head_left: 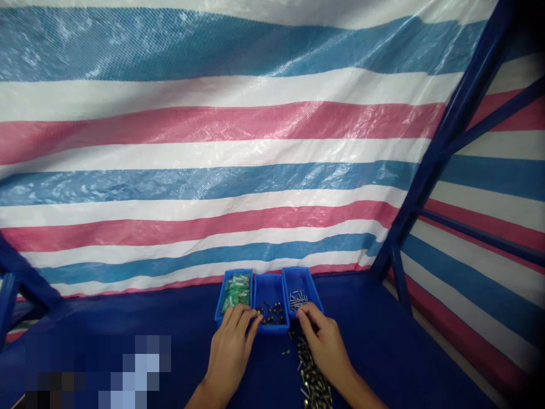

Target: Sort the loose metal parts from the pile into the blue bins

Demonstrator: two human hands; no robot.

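Blue plastic bins (268,328) stand in a row at lower centre, holding green plastic pieces (235,292), dark fittings (272,313) and thin screws (298,300). The left hand (232,352) reaches forward, its fingers (244,313) pressed together, apparently pinching a small brass piece (258,312) above the middle bin. The right hand (323,346) sits by the right bin, fingers (306,318) loosely together, above a loose pile of screws (313,378); whether they hold anything is hard to tell.

Loose screws (313,376), heaped beside blue bin (268,329)
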